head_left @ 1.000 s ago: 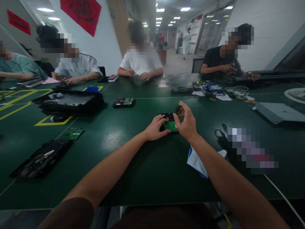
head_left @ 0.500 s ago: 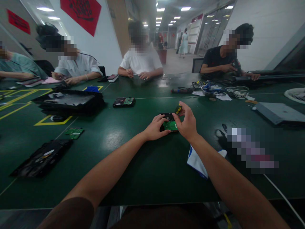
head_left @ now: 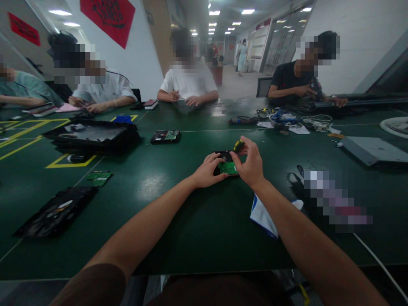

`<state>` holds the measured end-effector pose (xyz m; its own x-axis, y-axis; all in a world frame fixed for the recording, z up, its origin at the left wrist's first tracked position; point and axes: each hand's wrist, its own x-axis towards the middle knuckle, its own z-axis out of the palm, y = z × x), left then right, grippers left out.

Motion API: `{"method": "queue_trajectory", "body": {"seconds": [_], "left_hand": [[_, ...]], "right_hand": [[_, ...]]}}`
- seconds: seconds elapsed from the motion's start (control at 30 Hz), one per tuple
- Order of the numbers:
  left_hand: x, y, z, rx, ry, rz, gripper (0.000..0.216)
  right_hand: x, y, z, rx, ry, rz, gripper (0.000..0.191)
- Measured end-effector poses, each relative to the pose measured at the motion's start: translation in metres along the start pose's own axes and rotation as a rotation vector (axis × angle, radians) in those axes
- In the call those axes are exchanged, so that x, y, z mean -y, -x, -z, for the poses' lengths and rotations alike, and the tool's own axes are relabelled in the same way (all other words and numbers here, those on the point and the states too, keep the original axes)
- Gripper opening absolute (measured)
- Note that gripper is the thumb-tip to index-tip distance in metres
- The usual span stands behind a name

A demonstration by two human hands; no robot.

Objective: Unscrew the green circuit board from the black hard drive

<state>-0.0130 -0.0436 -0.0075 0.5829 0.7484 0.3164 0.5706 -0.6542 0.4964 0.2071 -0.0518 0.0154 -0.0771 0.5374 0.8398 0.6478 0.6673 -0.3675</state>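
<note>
A hard drive (head_left: 228, 168) with a green circuit board and a black end lies on the table in front of me. My left hand (head_left: 209, 171) grips its left end, thumb along the near edge and fingers over the far side. In my right hand (head_left: 249, 162) is a screwdriver with a yellow and black handle (head_left: 238, 146), held by the fingertips above the drive's far right part. The right thumb reaches down over the board; the screwdriver's shaft and tip cannot be made out.
Left are another hard drive (head_left: 165, 136), a black tray (head_left: 92, 135), a loose green board (head_left: 100, 177) and a dark casing (head_left: 55, 211). A white and blue cloth (head_left: 265, 216) lies under my right forearm. Cables (head_left: 317, 123) and a grey metal box (head_left: 374, 151) sit right. People sit opposite.
The screwdriver's handle has turned and tilted slightly between my right fingers. Both my hands and the hard drive keep their places. A walking person in the background has moved left.
</note>
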Motion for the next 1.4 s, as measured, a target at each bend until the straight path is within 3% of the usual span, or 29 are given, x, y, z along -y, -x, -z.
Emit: {"method": "queue_trajectory", "body": {"seconds": [1.4], "left_hand": [[0.0020, -0.0003, -0.0016, 0.003, -0.013, 0.012, 0.065]], "right_hand": [[0.0055, -0.0023, 0.0030, -0.014, 0.021, 0.007, 0.066]]}}
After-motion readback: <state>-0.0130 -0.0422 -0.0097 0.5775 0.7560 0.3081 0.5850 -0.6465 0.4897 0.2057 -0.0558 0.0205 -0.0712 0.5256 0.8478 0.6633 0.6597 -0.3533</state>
